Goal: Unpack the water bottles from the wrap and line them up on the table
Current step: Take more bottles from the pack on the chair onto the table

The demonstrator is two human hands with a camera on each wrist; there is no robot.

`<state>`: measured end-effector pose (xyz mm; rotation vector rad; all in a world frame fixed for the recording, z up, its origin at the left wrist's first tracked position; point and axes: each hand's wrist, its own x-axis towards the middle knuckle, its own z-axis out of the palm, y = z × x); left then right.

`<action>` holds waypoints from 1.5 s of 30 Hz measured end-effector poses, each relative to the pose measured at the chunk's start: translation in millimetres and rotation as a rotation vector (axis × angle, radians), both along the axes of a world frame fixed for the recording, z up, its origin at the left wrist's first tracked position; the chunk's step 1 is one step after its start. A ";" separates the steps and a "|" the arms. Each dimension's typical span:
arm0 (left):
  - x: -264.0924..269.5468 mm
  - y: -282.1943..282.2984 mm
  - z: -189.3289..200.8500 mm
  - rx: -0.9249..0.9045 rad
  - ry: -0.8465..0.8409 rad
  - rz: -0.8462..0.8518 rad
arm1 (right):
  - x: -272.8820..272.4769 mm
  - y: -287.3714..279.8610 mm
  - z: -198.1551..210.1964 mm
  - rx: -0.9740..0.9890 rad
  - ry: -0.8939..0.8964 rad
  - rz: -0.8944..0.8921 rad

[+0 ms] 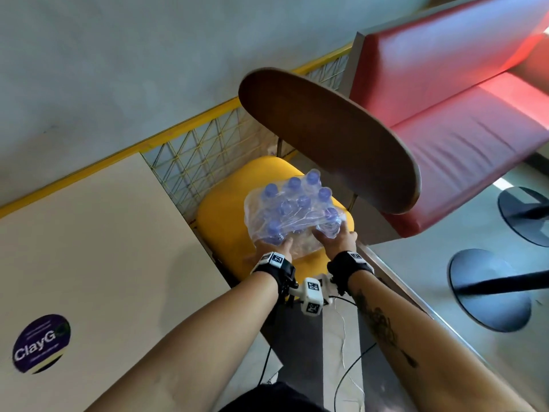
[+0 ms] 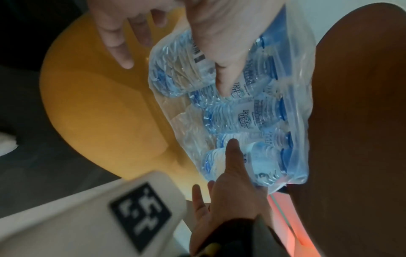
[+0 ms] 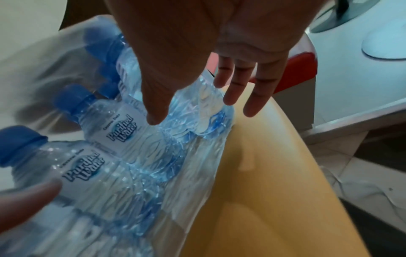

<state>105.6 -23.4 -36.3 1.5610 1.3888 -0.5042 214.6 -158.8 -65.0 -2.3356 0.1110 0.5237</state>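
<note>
Pack of water bottles (image 1: 294,209) on the yellow chair seat (image 1: 225,215), just beside the edge of the dark round table (image 1: 326,138); not yet on the table. Cannot tell if the pack rests fully on the seat or is already a little lifted. Clear wrap (image 2: 305,87) closed around all bottles, loose and wrinkled above the blue caps (image 3: 72,97).

Left hand (image 1: 274,248) at the near left corner of the pack, right hand (image 1: 335,237) at the near right corner. On both hands, fingers straight and a little spread, pointing down along the pack toward the seat; thumbs laid flat on the bottles through the wrap. No pinching of the plastic, no closed grip.

Probably heavy as a whole, because full of water. Probably soft and slippery on the outside: thin film, thin ribbed bottles that give under pressure. Better not to pull on the loose film at the top, which may tear or stretch. Better to take hold low, fingers under the bottom, thumbs on the sides, and to carry it with both hands. For opening, best to tear the slack film between the caps.
</note>
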 end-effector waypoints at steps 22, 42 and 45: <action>-223.1 96.1 62.7 0.140 -0.425 -0.513 | -160.1 14.7 48.9 -0.008 0.085 0.804; -699.1 239.8 12.5 0.504 -0.285 0.478 | -559.6 330.3 28.5 0.124 0.062 1.413; -714.6 257.6 10.1 0.487 -0.329 0.541 | -592.6 351.8 21.3 0.101 0.068 1.327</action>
